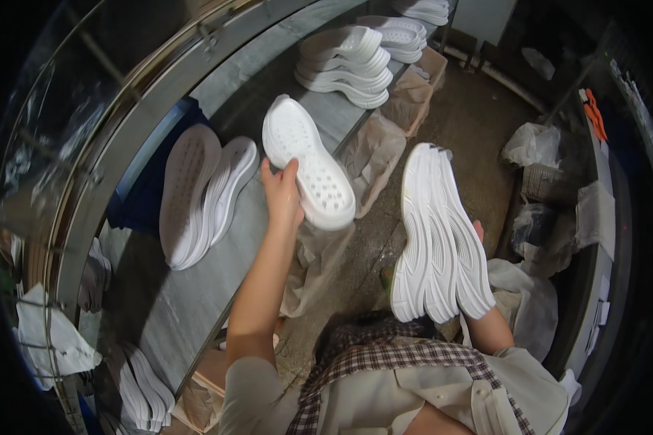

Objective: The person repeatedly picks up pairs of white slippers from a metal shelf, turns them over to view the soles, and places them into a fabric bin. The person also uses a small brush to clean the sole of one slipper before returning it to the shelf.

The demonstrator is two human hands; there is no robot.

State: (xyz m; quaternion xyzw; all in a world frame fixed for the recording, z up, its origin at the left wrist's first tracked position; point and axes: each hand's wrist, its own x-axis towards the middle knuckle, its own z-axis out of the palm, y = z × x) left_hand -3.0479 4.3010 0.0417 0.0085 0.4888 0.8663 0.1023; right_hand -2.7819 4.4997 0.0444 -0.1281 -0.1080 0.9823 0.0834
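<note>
My left hand point(283, 194) is closed on the edge of a white shoe sole point(309, 163), thumb and fingers pinching its side. The sole is tilted with its dimpled inner face up, over the edge of a long grey work surface point(189, 308). On my right, a stack of white shoe soles point(437, 239) stands on edge against my right arm. My right hand point(478, 230) grips the stack from behind; only its fingertips show, the rest is hidden. Left of my left hand, several more white soles point(196, 196) lean together on the grey surface, beside a dark blue bin point(149, 170).
Piles of white soles point(345, 67) lie farther along the grey surface, and others point(144, 388) at the near left. Bins lined with plastic bags point(377, 156) stand along its edge. A shelf with bags and cloth point(595, 225) runs on the right. A metal rail point(72, 217) curves along the left.
</note>
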